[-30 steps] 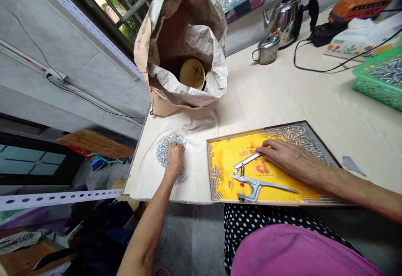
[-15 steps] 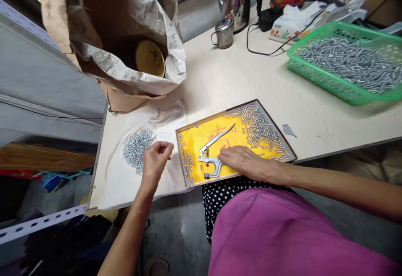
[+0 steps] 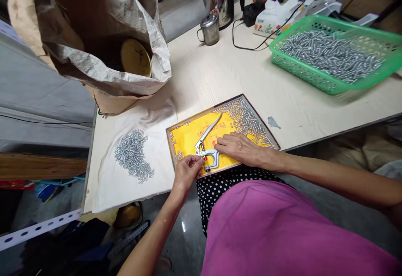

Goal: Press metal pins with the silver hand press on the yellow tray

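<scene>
Plain magenta top (image 3: pixel 266 230) and white-dotted black bottoms (image 3: pixel 215 188)

Looks like a small workshop, judging by a plier-like hand tool (image 3: pixel 209 131) in a shallow tray (image 3: pixel 201 114), metal pieces (image 3: pixel 130 154) heaped on white cloth (image 3: pixel 109 188), a loaded green basket (image 3: pixel 314 82) and an open paper sack (image 3: pixel 158 54) on the bench (image 3: pixel 194 79). Has a homely touch too, with a kettle (image 3: pixel 219 1) and lidded cup (image 3: pixel 210 32) near the back.
</scene>
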A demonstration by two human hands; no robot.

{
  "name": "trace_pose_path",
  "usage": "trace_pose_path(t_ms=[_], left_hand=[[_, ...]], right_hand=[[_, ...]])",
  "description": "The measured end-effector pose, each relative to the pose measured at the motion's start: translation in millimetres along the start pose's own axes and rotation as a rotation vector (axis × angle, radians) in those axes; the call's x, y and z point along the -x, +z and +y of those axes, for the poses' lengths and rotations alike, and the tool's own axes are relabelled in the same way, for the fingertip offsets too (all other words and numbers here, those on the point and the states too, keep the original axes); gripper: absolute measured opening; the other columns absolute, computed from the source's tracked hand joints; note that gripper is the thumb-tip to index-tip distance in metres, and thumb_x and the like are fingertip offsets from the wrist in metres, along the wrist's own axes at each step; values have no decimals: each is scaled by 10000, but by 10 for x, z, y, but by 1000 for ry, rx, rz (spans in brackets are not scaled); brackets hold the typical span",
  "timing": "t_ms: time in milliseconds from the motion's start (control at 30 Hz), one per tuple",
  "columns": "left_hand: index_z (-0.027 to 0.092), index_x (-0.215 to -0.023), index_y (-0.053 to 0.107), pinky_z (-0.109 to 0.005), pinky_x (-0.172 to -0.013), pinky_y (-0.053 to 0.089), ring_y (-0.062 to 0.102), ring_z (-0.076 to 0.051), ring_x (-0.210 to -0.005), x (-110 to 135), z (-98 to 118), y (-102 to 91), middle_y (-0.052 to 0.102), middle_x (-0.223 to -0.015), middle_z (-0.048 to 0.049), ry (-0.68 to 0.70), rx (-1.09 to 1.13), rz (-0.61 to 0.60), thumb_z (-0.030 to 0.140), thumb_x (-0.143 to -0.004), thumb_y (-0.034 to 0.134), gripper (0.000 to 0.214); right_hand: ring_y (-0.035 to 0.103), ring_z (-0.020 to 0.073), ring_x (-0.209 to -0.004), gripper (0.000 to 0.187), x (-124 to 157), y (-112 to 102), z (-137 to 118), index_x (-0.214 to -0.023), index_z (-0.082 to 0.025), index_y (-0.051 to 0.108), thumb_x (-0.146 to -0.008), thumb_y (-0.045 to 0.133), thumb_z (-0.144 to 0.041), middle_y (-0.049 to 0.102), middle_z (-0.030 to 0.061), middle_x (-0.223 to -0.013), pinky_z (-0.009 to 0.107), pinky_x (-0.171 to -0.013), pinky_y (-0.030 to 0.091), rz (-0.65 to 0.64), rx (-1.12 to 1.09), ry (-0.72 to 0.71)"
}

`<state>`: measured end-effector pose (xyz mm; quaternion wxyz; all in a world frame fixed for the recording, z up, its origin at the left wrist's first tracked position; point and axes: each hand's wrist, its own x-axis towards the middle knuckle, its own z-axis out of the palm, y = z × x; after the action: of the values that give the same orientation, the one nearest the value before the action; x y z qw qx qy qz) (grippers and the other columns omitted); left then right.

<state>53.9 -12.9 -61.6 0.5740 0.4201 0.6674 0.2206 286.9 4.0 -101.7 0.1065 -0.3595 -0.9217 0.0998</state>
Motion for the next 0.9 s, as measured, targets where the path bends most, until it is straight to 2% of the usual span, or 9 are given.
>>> trace_pose_path(t_ms=[100,267,467,733,900], left_hand=[[150,-757,659,-200,-419,321,450,-80,-416,-31,-18,62,550,-491,49,-11,-52,-2,504,-602,833,424],[149,-669,678,-212,-457,293,440,-84,-454,-36,8,57,540,-487,41,-41,-150,52,479,-589,821,368],[156,-580,640,-227,-464,261,400,-81,-436,-29,137,72,521,-452,30,-98,-238,-14,470,-625,781,347],[161,-631,665,-219,-476,279,425,-87,-453,-5,78,123,543,-475,32,-91,-176,47,416,-648,767,275],[158,-625,664,-215,-490,300,455,-91,-476,-9,77,127,561,-498,26,-99,-173,33,405,-624,788,276]], right_hand=[[503,207,-896,173,-15,5,-12,-1094,-173,577,-978,473,-97,616,67,-1019,344,-744,313,2,7,14],[499,206,-895,189,-16,2,-37,-1085,-162,590,-968,471,-72,613,70,-1006,345,-761,312,3,-6,40],[492,206,-901,188,3,52,-42,-1066,-180,584,-953,486,-66,604,62,-1005,335,-770,315,49,-19,59],[495,209,-915,194,20,81,-34,-1073,-175,581,-950,482,-62,606,72,-1011,338,-787,325,76,-56,57],[502,210,-915,185,13,92,-48,-1069,-173,586,-951,490,-67,610,70,-1010,340,-784,330,80,-44,74]])
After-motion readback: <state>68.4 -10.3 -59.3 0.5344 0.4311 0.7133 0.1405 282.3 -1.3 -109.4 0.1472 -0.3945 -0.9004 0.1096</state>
